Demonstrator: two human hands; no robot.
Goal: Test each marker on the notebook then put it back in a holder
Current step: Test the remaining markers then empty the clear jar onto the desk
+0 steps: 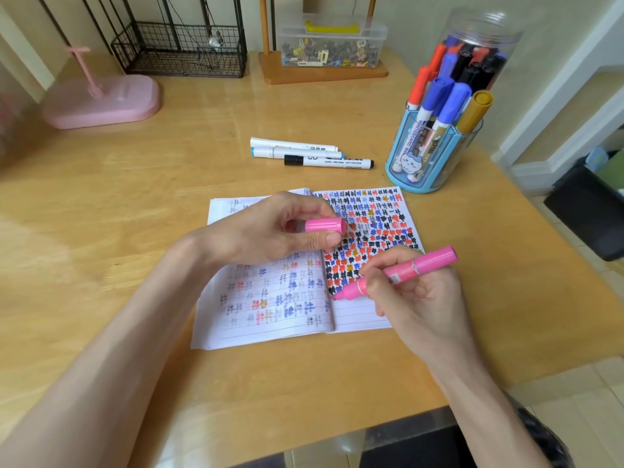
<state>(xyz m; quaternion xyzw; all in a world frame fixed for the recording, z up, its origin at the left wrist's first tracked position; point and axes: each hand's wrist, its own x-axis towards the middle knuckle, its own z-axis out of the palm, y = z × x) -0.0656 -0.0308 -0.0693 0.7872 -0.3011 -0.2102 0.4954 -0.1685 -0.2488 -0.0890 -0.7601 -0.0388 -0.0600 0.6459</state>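
An open lined notebook (270, 309) lies in the middle of the wooden table, its right page crowded with coloured test marks. My right hand (415, 295) grips an uncapped pink marker (418, 266), whose tip touches the right page near the spine. Over the left page, my left hand (270, 228) pinches the marker's pink cap (326, 226). A blue holder (435, 167) with several markers stands at the notebook's far right corner. Behind it is a clear jar (472, 52) holding more markers.
Three markers (310, 153) lie side by side on the table beyond the notebook. A pink stand (104, 99), a black wire basket (182, 49) and a clear box of clips (332, 42) on a wooden rack line the back. The table edge runs close on the right.
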